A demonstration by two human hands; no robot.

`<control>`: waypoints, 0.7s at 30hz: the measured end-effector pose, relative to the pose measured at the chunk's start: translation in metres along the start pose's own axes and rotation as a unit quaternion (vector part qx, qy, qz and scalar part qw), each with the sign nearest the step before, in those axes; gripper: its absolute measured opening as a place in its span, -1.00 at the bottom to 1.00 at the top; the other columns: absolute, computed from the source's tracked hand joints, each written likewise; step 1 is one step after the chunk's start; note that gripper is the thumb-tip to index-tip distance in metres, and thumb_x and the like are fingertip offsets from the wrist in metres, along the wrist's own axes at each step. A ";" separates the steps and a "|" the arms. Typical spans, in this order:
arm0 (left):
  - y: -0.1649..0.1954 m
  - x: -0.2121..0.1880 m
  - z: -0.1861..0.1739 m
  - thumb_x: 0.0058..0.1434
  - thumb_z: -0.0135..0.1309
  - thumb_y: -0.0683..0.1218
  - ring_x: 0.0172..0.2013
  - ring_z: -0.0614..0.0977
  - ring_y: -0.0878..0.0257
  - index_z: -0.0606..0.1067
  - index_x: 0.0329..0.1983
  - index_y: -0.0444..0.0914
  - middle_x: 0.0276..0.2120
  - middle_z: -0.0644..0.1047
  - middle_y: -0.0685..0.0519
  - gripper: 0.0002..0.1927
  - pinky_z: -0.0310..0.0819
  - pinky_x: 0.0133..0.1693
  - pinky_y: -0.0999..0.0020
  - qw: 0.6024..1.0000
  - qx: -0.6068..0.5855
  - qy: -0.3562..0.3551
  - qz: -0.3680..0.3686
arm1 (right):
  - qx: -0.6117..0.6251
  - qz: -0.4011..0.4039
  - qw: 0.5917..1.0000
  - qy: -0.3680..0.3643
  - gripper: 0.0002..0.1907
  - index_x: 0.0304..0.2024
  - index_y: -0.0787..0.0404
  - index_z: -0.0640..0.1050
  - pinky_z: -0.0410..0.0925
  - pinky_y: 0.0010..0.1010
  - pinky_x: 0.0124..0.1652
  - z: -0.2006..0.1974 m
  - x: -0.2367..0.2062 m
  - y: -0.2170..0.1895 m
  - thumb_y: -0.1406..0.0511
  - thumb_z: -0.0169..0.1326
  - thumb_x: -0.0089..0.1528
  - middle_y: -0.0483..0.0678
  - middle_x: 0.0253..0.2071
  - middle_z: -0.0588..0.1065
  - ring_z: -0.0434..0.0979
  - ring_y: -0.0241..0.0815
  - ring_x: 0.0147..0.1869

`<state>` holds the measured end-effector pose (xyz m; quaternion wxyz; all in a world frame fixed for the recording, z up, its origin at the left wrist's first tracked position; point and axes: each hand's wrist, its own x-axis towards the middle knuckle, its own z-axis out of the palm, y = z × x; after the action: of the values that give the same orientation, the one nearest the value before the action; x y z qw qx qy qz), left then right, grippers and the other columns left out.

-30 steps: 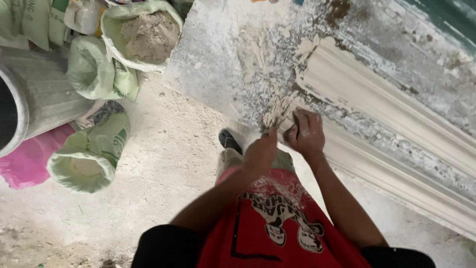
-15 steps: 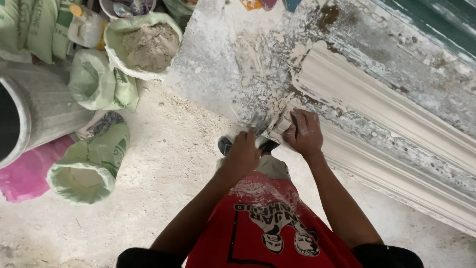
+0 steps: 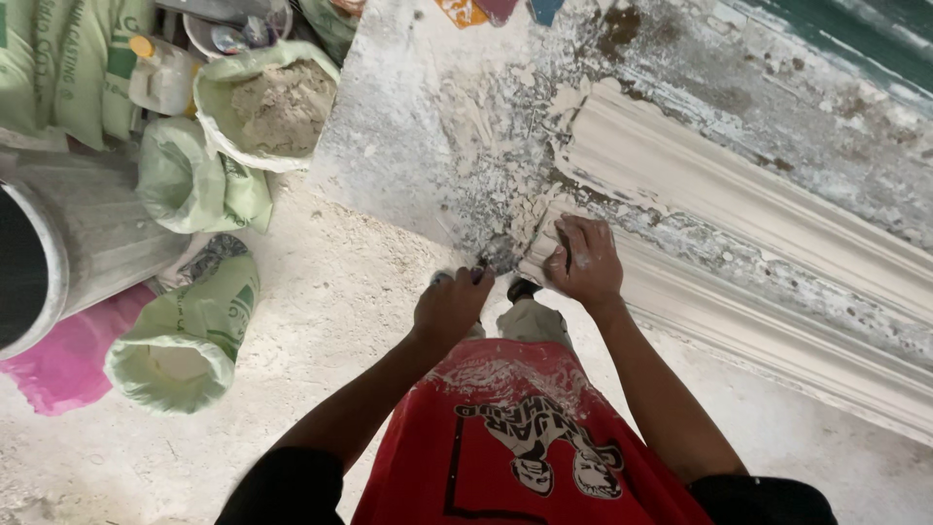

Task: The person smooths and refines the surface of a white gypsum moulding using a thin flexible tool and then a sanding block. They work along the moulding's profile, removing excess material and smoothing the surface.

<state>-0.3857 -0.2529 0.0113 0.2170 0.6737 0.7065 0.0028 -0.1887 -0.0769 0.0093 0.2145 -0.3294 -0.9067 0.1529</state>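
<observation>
Left hand (image 3: 452, 306): fist, fingers curled round a small scraper (image 3: 494, 261), blade at counter (image 3: 408, 146) edge.
Right hand (image 3: 583, 261): palm down, fingers bent, pressing the white plaster moulding (image 3: 739, 194); nothing gripped.
Arms: both stretched forward.
Moulding: along counter.

shirt: red (image 3: 530, 442), black graphic print, pale dust smears
sleeves: black
arms: bare
trousers: grey
shoe: dark

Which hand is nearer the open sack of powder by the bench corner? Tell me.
Left. The left hand grips a small scraper at the bench's near edge, on the side toward the open sack of powder. The right hand rests farther away on the white plaster moulding.
</observation>
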 end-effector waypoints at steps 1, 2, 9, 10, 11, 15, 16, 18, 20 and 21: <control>-0.001 0.000 0.000 0.28 0.09 -0.05 -0.37 0.67 0.02 0.34 0.33 -0.11 -0.27 0.53 -0.15 -0.47 0.62 -0.52 0.23 1.000 0.001 -0.006 -0.001 | 0.004 0.003 1.000 0.004 -0.64 0.03 0.25 0.55 0.41 -0.04 0.05 0.000 0.000 -0.001 0.34 0.01 0.18 0.09 0.05 0.49 0.46 0.18 0.08; -0.002 -0.002 -0.002 0.21 0.10 -0.02 -0.36 0.67 0.01 0.33 0.32 -0.12 -0.27 0.53 -0.20 -0.43 0.62 -0.57 0.24 1.000 0.000 -0.016 0.001 | 0.008 0.002 1.000 0.011 -0.64 0.03 0.26 0.54 0.41 -0.03 0.06 0.000 0.000 -0.002 0.35 0.00 0.18 0.10 0.04 0.49 0.46 0.17 0.08; 0.011 0.019 -0.011 0.49 -0.03 -0.10 -0.37 0.71 0.04 0.34 0.32 -0.14 -0.21 0.57 -0.16 -0.64 0.64 -0.43 0.13 0.999 -0.019 -0.005 -0.036 | 0.008 -0.005 1.000 0.009 -0.62 0.03 0.27 0.53 0.41 -0.03 0.06 0.000 0.000 0.000 0.35 0.01 0.16 0.10 0.04 0.48 0.46 0.18 0.07; 0.010 0.021 -0.012 0.44 -0.02 -0.10 -0.39 0.70 0.02 0.32 0.34 -0.13 -0.25 0.57 -0.17 -0.59 0.64 -0.45 0.14 0.998 -0.033 -0.034 -0.041 | 0.008 -0.008 1.000 0.013 -0.62 0.04 0.28 0.53 0.40 -0.02 0.06 0.000 0.000 0.001 0.36 0.01 0.17 0.11 0.04 0.48 0.46 0.18 0.08; 0.009 0.021 -0.013 0.40 -0.02 -0.10 -0.40 0.70 0.01 0.29 0.37 -0.12 -0.29 0.56 -0.18 -0.54 0.64 -0.48 0.16 0.996 -0.049 -0.062 -0.049 | 0.004 -0.006 1.000 0.017 -0.63 0.04 0.29 0.53 0.40 -0.03 0.05 0.000 -0.001 0.001 0.36 0.01 0.17 0.11 0.03 0.48 0.46 0.17 0.06; 0.009 0.027 -0.012 0.33 -0.03 -0.12 -0.41 0.69 0.02 0.29 0.38 -0.08 -0.35 0.57 -0.15 -0.48 0.63 -0.52 0.15 0.995 -0.059 -0.064 -0.055 | 0.010 -0.012 1.000 0.024 -0.64 0.02 0.30 0.53 0.40 -0.03 0.05 0.002 -0.003 0.003 0.36 0.01 0.17 0.10 0.03 0.49 0.46 0.17 0.06; 0.010 0.027 -0.012 0.37 -0.04 -0.11 -0.40 0.69 0.02 0.32 0.33 -0.09 -0.33 0.57 -0.14 -0.55 0.62 -0.50 0.14 0.996 -0.046 -0.045 -0.058 | 0.014 -0.012 1.000 0.020 -0.64 0.01 0.29 0.53 0.40 -0.03 0.06 0.003 -0.003 0.002 0.37 0.01 0.16 0.10 0.04 0.49 0.47 0.17 0.07; 0.013 0.032 -0.010 0.43 -0.05 -0.08 -0.39 0.70 0.03 0.39 0.25 -0.10 -0.27 0.57 -0.11 -0.67 0.60 -0.46 0.13 0.998 -0.017 0.005 -0.056 | 0.007 -0.011 1.000 0.024 -0.63 0.01 0.28 0.53 0.41 -0.02 0.08 0.003 -0.004 0.002 0.36 0.02 0.14 0.10 0.02 0.48 0.46 0.18 0.06; 0.014 0.033 -0.008 0.38 -0.04 -0.08 -0.41 0.70 0.00 0.38 0.27 -0.10 -0.31 0.56 -0.12 -0.61 0.61 -0.48 0.11 0.996 -0.037 -0.019 -0.075 | 0.011 -0.017 0.999 0.030 -0.62 0.01 0.29 0.53 0.41 -0.02 0.08 0.003 -0.004 0.002 0.36 0.02 0.13 0.11 0.02 0.48 0.46 0.18 0.06; 0.015 0.031 -0.007 0.35 -0.04 -0.09 -0.42 0.70 -0.01 0.37 0.28 -0.10 -0.32 0.56 -0.13 -0.59 0.61 -0.49 0.10 0.995 -0.047 -0.036 -0.084 | 0.020 -0.012 0.999 0.031 -0.62 0.02 0.30 0.53 0.41 -0.03 0.07 0.002 -0.004 0.003 0.36 0.02 0.14 0.12 0.01 0.48 0.46 0.19 0.06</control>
<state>-0.3734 -0.2204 0.0125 0.2735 0.6008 0.7511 -0.0064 -0.1857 -0.0775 0.0057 0.2510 -0.3184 -0.9005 0.1575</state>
